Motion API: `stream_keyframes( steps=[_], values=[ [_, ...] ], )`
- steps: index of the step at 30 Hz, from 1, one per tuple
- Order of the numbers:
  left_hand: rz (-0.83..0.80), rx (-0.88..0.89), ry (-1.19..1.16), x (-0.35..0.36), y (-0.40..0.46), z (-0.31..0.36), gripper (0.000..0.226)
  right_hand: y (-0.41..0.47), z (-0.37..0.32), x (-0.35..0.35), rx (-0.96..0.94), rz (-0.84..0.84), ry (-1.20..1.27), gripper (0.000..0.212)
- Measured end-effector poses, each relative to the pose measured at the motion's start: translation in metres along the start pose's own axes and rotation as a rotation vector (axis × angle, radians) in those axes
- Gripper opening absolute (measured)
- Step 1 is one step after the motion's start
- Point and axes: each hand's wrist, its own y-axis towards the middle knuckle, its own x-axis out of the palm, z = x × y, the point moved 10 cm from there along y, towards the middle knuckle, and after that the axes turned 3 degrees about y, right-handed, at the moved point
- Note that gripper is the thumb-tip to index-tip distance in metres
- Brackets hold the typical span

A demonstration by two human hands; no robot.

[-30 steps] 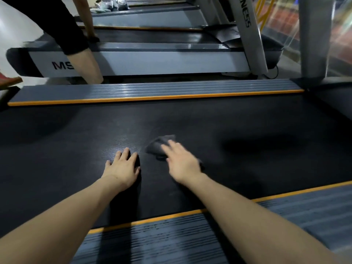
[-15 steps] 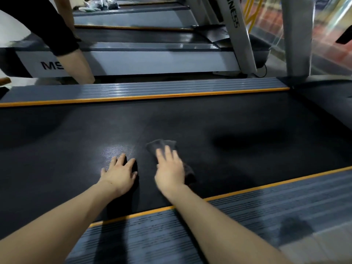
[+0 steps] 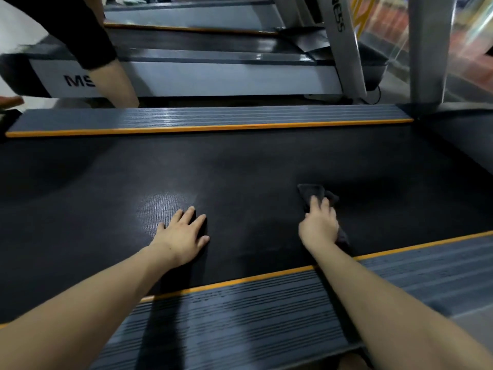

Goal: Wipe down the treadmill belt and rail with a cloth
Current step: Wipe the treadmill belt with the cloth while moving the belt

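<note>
Belt [image 3: 240, 166] under both hands. Left hand [image 3: 184, 236] flat, fingers spread, bracing body weight. Right hand [image 3: 318, 228] beside it presses dark cloth [image 3: 310, 192] down, fingers apparently curled round it, for wiping. Rail [image 3: 240, 311] nearest.

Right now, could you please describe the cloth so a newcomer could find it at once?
Look at the wide black treadmill belt between the two orange-edged rails. The cloth lies under the right hand, a small dark crumpled rag, the only loose thing there.
</note>
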Motion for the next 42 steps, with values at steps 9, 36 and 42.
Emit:
stream_keyframes(
  steps=[9,36,42],
  values=[
    [0.004,-0.139,-0.03,0.004,-0.019,-0.034,0.049,-0.123,-0.23,0.053,-0.637,-0.202,0.187,0.063],
    [-0.181,-0.003,-0.024,0.015,-0.046,0.009,0.069,-0.036,0.004,-0.017,-0.111,-0.157,0.123,0.054],
    [-0.21,-0.028,-0.071,0.017,-0.049,0.017,0.071,-0.066,-0.043,-0.002,-0.036,-0.097,0.042,0.053]
  ],
)
